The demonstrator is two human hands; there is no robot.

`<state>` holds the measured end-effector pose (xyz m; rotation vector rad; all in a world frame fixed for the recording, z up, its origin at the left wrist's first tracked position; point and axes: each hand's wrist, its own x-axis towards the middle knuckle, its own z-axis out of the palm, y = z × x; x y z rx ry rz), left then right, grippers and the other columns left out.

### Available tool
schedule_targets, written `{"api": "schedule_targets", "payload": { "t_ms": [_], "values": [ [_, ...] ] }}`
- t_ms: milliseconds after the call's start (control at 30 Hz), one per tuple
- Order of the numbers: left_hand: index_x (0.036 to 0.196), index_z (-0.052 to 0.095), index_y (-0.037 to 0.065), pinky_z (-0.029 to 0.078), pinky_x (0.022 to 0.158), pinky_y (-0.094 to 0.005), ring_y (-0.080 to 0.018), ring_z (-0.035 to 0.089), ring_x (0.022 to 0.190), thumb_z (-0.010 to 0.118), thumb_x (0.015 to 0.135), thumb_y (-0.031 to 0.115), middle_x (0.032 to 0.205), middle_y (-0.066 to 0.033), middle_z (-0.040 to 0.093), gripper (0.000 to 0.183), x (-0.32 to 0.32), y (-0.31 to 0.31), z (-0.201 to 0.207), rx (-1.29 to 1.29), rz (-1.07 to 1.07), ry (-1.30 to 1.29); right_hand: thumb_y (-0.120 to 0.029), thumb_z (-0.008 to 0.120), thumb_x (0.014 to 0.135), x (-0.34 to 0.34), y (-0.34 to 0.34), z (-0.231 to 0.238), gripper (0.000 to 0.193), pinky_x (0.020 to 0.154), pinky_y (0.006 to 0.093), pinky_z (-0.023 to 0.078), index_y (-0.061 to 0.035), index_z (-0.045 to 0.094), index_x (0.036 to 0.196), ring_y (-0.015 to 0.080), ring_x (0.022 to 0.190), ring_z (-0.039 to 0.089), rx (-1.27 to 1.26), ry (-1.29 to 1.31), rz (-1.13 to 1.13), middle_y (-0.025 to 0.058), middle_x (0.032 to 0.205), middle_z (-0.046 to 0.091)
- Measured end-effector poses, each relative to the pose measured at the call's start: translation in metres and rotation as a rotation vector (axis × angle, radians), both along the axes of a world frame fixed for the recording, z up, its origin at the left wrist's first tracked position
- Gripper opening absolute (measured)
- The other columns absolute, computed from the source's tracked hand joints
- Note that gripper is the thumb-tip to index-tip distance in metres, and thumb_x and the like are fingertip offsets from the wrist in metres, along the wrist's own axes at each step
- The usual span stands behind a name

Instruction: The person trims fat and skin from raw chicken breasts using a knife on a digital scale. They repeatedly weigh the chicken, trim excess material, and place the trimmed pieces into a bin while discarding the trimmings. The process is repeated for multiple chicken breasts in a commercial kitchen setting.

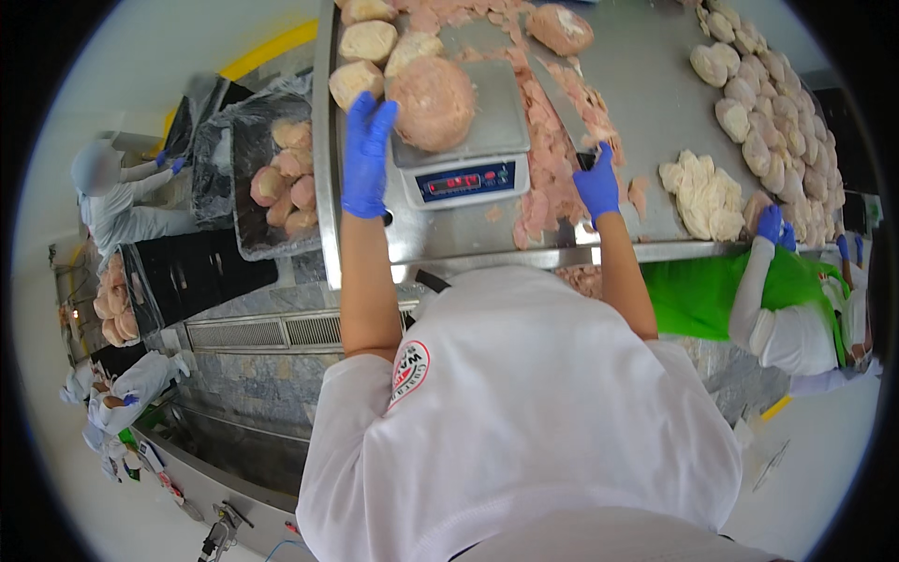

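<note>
A large round ball of pale pink raw meat (434,103) sits on the steel plate of a digital scale (513,131) with a red-lit display. At its left edge is my left hand (366,159), in a blue glove, fingers apart. Its thumb is beside the ball, and its fingertips reach a smaller pale meat ball (356,84). My right hand (599,187), also gloved in blue, is closed around the black handle of a knife. The knife blade (562,101) points away and left, over thin meat trimmings (541,150) right of the scale.
On the steel table (646,84) are a pale pile of skin-like pieces (702,197) and many meat lumps (763,122) at right. A co-worker's gloved hand (770,225) touches meat there. Left of the table stands a lined bin (245,215) of meat balls; another person (131,192) is beyond.
</note>
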<state>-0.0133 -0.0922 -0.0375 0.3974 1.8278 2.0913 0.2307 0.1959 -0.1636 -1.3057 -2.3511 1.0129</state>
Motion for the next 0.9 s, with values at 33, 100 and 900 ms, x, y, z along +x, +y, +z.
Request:
{"api": "schedule_targets", "payload": {
  "t_ms": [33,100,900],
  "values": [
    [0.141,0.042,0.006,0.038,0.103,-0.0345,-0.0179,0.046,0.123,0.065,0.093,0.032,0.135,-0.0075,0.048,0.059,0.005,0.005,0.002,-0.023,-0.008,0.018,-0.013,0.065,0.072,-0.003,-0.009,0.015,0.087,0.094,0.0423,0.048,-0.0051,0.025,0.149,0.039,0.113,0.059,-0.093,0.002,-0.04,0.0274,0.123,0.058],
    [0.143,0.037,-0.001,0.036,0.108,-0.0365,-0.0247,0.045,0.127,0.075,0.086,0.03,0.136,-0.0144,0.046,0.075,0.001,0.026,-0.006,-0.034,-0.031,0.07,-0.019,0.071,0.075,0.001,-0.005,0.009,0.086,0.093,0.0417,0.047,-0.0049,0.027,0.147,0.0382,0.112,0.06,-0.009,0.25,-0.04,0.0259,0.119,0.06],
    [0.152,0.018,-0.002,0.029,0.115,-0.0379,-0.0286,0.031,0.14,0.078,0.082,0.027,0.152,-0.0201,0.028,0.096,-0.009,0.02,-0.011,0.059,-0.122,0.116,-0.014,0.059,0.093,-0.148,-0.043,0.171,0.065,0.08,0.0317,0.05,-0.0149,0.031,0.152,0.019,0.087,0.065,-0.333,0.423,0.569,0.0103,0.097,0.069]
  ]
}}
